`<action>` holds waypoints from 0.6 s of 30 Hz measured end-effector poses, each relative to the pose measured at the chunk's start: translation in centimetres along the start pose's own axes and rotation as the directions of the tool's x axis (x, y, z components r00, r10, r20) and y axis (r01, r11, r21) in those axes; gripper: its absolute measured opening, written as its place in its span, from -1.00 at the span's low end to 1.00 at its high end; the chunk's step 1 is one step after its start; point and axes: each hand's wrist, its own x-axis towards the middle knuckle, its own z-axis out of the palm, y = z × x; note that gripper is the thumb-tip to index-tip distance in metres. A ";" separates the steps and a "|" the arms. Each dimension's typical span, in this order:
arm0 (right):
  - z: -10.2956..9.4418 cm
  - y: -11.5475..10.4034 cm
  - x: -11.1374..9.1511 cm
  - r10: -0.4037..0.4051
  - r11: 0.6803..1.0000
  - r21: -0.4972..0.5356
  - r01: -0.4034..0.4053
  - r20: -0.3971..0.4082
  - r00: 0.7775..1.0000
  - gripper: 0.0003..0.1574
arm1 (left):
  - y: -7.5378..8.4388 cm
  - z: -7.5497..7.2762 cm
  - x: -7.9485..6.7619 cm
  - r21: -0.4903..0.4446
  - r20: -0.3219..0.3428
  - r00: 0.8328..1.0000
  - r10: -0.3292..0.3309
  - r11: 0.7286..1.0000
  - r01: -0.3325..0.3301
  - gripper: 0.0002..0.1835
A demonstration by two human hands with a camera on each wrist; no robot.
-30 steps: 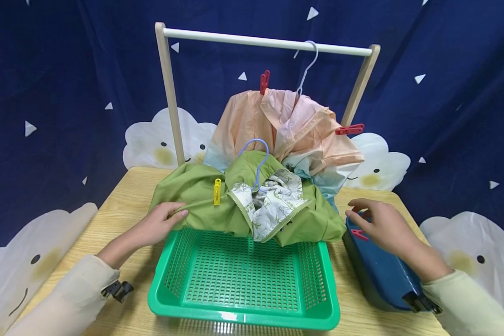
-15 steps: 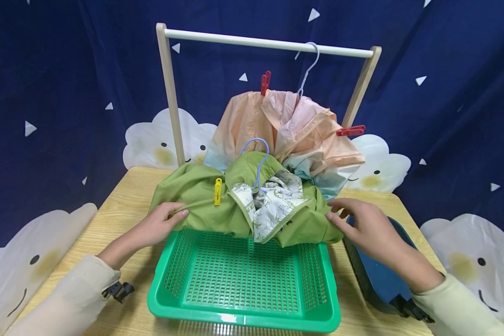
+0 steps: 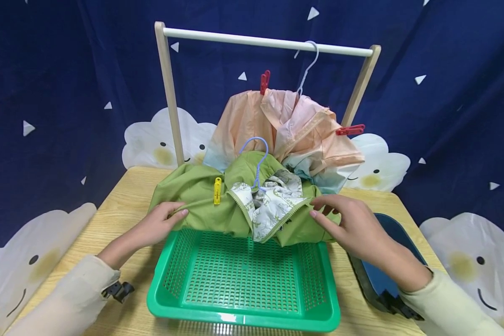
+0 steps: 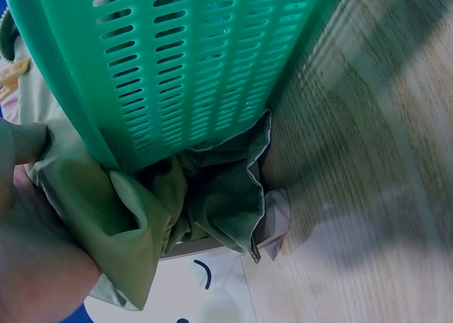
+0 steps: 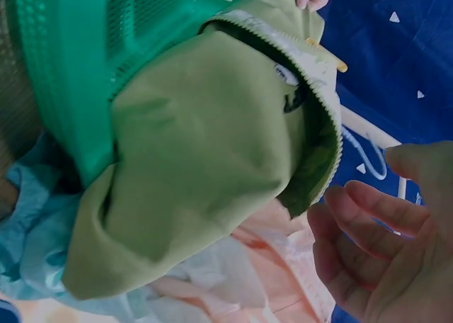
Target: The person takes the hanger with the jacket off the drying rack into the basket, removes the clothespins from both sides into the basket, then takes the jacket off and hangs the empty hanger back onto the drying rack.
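Note:
A green zip jacket (image 3: 206,219) lies across the far rim of a green perforated basket (image 3: 243,319), its white printed lining showing at the neck. The hook of a lilac hanger (image 3: 267,151) sticks up from the neck. On the left side of the jacket sits a yellow clothespin (image 3: 217,191). My left hand (image 3: 157,224) pinches the cloth at the left sleeve, bunched under the fingers in the left wrist view. My right hand (image 3: 354,226) is over the jacket's right side, fingertips near the zipper edge. In the right wrist view its fingers are loosely bent, with nothing between them.
Behind stands a rack with a white rail (image 3: 235,38). A peach and blue jacket (image 3: 243,116) hangs there on a hanger, with red clothespins (image 3: 265,83) on it. A dark blue box (image 3: 392,233) stands to the right, partly behind my right arm.
My right hand has moved left from above the blue box to the jacket's right front. The red clothespin seen on the box is now hidden. The left hand has stayed put.

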 end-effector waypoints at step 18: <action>0.7 -3.6 2.2 -0.109 0.988 0.105 0.109 -0.008 0.994 -0.73 | -0.2 0.0 0.1 -0.006 0.011 1.000 0.016 1.000 -0.016 -0.60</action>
